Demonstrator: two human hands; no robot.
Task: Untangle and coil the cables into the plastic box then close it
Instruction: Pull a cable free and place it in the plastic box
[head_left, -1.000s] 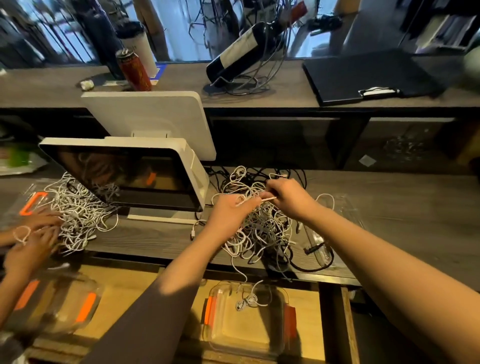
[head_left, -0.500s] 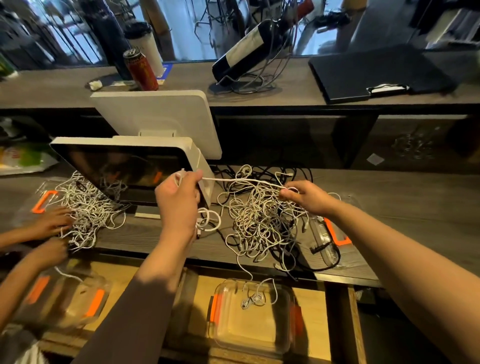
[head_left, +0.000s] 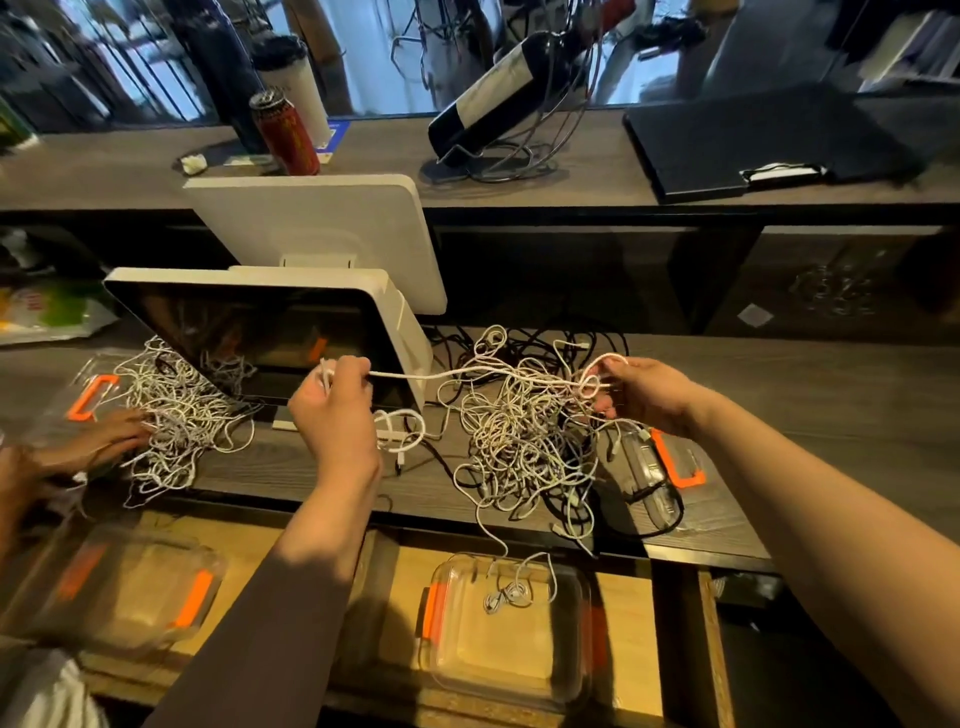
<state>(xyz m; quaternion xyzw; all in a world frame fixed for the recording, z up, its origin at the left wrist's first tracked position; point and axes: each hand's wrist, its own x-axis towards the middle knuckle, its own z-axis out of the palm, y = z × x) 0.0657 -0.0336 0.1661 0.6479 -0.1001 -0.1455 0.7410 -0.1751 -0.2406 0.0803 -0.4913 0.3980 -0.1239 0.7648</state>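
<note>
A tangled heap of white cables (head_left: 524, 441) lies on the dark wooden counter, mixed with black cables behind it. My left hand (head_left: 337, 410) grips one white cable (head_left: 415, 375) and holds it taut to the left, in front of the screen. My right hand (head_left: 636, 392) pinches a looped part of the cables at the heap's upper right. A clear plastic box (head_left: 509, 629) with orange clips sits on the lower shelf, with one small coiled cable inside and a strand hanging into it. Its clear lid (head_left: 660, 467) with an orange clip lies on the counter at the right.
A white point-of-sale screen (head_left: 291, 338) stands left of the heap. Another person's hands (head_left: 98, 441) work on a second cable heap (head_left: 182, 410) at far left, above another clear box (head_left: 130, 587). A bottle in a wire rack (head_left: 498, 98), a can (head_left: 288, 132) and a clipboard (head_left: 753, 140) stand on the upper ledge.
My hands, close together over the heap a second ago, have drawn apart: the left pulled a white cable out leftward, the right lifted a loop to the right.
</note>
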